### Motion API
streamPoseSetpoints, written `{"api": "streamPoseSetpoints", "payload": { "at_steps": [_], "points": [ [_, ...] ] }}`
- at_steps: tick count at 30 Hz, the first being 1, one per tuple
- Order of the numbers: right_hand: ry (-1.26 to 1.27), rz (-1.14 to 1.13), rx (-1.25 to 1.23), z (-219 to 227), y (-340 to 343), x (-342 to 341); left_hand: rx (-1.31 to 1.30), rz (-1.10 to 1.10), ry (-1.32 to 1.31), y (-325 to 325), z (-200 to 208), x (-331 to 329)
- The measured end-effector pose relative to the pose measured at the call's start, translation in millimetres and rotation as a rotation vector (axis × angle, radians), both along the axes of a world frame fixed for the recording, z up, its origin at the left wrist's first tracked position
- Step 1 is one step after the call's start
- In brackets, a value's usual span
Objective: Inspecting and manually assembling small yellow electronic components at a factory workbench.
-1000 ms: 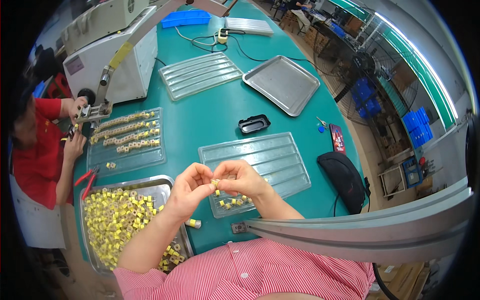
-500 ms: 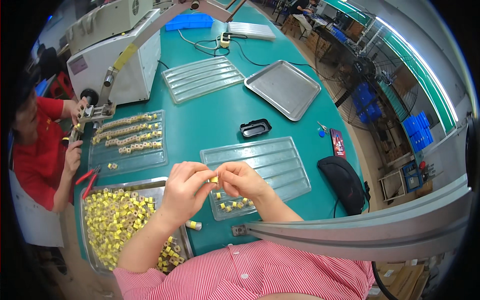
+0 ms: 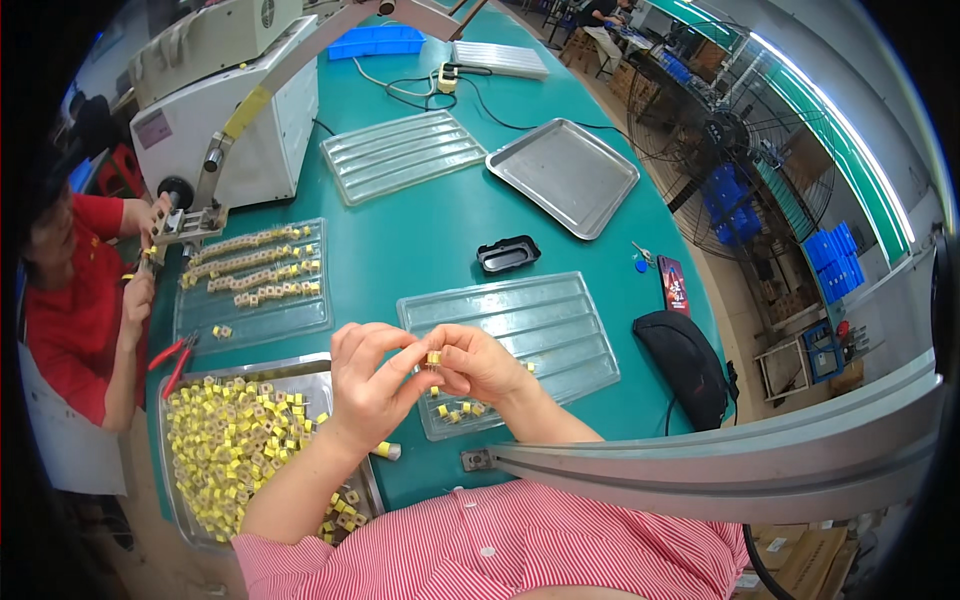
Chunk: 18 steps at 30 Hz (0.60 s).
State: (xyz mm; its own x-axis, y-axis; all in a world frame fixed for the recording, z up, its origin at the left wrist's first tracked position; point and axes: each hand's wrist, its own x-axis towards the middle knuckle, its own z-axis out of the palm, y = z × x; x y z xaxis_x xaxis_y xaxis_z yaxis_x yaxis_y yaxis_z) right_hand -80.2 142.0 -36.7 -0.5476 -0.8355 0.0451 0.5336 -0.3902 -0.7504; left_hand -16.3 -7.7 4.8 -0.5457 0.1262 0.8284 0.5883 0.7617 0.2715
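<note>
A small yellow-taped coil (image 3: 433, 358) with thin pins pointing down is held up between my hands. My right hand (image 3: 482, 368) pinches it between thumb and forefinger. My left hand (image 3: 372, 385) meets it from the other side, fingers curled and thumb tip close to the pins. Below them lies a clear ribbed tray (image 3: 530, 325) with several like coils (image 3: 458, 412) in its near-left groove, partly hidden by my right hand. Beneath my left forearm, a metal tray (image 3: 316, 372) holds a heap of yellow coils (image 3: 235, 440).
A co-worker's hand (image 3: 138, 295) works at a machine (image 3: 225, 130) on the left, by another ribbed tray (image 3: 320, 310) with rows of coils. Red-handled cutters (image 3: 175, 365), a black dish (image 3: 508, 254), a metal tray (image 3: 570, 180) and a black case (image 3: 682, 370) lie around. A metal arm (image 3: 720, 475) crosses near right.
The coil in my fingers has turned, its pins now showing downward. My hands stay in nearly the same place. The co-worker's lower hand has risen slightly toward the machine.
</note>
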Motion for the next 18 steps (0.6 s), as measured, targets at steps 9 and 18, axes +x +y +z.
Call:
{"api": "streamPoseSetpoints", "payload": {
  "at_steps": [9,18],
  "points": [
    [0.032,0.102,0.005,4,3,-1,-0.102,-0.097,0.045,-8,7,-1],
    [0.067,0.124,0.009,9,4,1,0.346,-0.203,-0.277,0,-9,7]
  ]
}}
